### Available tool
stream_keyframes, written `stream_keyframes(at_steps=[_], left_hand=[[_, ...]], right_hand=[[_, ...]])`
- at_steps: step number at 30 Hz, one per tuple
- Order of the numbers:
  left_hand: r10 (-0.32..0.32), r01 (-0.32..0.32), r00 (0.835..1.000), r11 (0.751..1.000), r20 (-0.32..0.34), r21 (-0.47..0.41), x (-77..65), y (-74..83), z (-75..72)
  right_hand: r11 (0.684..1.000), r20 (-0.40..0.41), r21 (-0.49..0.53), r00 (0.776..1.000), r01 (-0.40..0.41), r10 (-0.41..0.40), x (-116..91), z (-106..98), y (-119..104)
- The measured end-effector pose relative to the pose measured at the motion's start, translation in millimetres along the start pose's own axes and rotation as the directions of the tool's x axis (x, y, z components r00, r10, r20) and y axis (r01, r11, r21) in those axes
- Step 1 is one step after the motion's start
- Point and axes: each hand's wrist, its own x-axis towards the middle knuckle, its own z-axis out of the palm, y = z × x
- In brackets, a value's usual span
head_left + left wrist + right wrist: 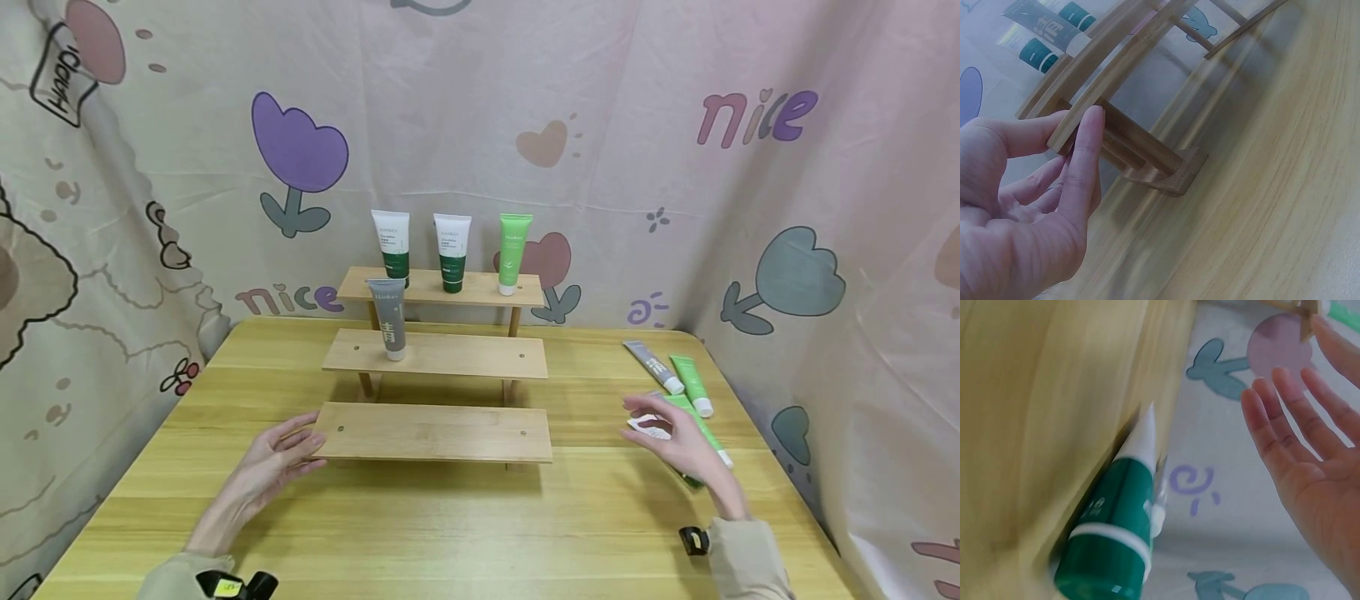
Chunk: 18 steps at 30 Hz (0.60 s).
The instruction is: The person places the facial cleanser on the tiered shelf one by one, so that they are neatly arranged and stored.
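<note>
My left hand [273, 462] pinches the left end of the lowest board of a three-tier wooden display stand [438, 432]; the left wrist view has the thumb and a finger on either side of that end [1079, 128]. A grey tube [390, 321] stands on the middle tier, at its left. Over the loose tubes at the table's right, my right hand [682, 437] hovers with loosely bent fingers and holds nothing. Beneath it lies a white and dark green tube [1119, 512], mostly hidden in the head view. Beside this is a light green tube [705, 429].
On the top tier stand two white and dark green tubes [453, 254] and a light green tube [513, 254]. Another grey tube [652, 367] and a green tube [692, 385] lie farther back at right. A printed curtain [600, 167] surrounds the wooden table [420, 533].
</note>
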Motion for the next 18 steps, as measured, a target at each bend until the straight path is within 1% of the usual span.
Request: stream_keyframes(at_steps=[2,4,10,15,18], left_hand=[[0.003,-0.003,1.0,1.0,0.007,-0.003,-0.6,0.1,0.0],[0.005,-0.005,1.0,1.0,0.011,-0.004,-0.8,0.1,-0.2],[0.0,0.0,1.0,1.0,0.019,-0.009,-0.9,0.1,-1.2],[0.0,0.0,1.0,1.0,0.019,-0.005,-1.1,0.2,-1.1],[0.002,-0.002,1.0,1.0,0.021,-0.002,-1.0,0.1,-1.4]], right_hand=[[1.0,0.007,-0.021,1.0,0.007,-0.007,-2,-2,2],[0.999,0.015,-0.054,1.0,-0.005,0.006,-4,-6,4],[0.986,0.041,-0.15,0.996,-0.076,0.083,-9,-15,14],[0.957,0.018,-0.255,0.989,-0.138,0.147,-13,-17,25],[0.939,0.025,-0.294,0.981,-0.178,0.194,-14,-20,27]])
